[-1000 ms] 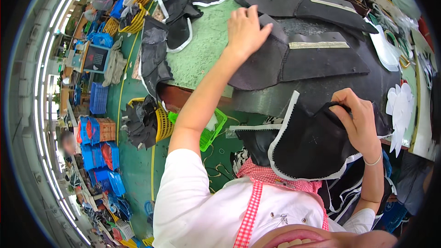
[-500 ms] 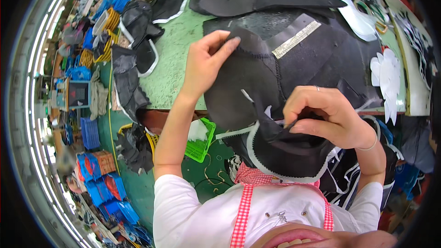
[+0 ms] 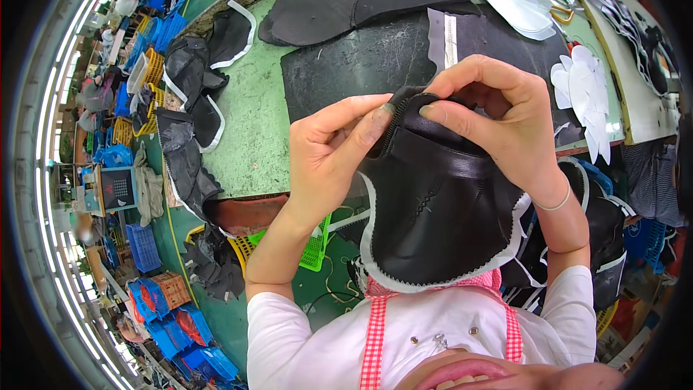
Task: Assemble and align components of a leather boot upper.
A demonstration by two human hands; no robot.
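Observation:
A black leather boot upper (image 3: 440, 224) with a white zigzag-stitched edge hangs between my hands, over the table's front edge and my lap. My left hand (image 3: 328, 148) pinches its upper left corner between thumb and fingers, beside a dark toothed strip that looks like a zipper. Close by, my right hand (image 3: 502, 105) grips the folded top edge with thumb and forefinger; its other fingers are curled. Behind them, a dark flat sheet (image 3: 354, 61) lies on the table, with a pale ruler-like strip (image 3: 450, 40) near my right fingers.
The green worktable (image 3: 253, 130) carries white-edged black pieces (image 3: 191, 65) at left and a larger black upper (image 3: 310, 3) at the back. White cut pieces (image 3: 583, 97) and scissors (image 3: 563, 14) lie at right. A green basket (image 3: 315, 251) stands below the table.
My right hand has moved up and left to meet my left hand at the top edge. The upper has been lifted and turned, showing its smooth face.

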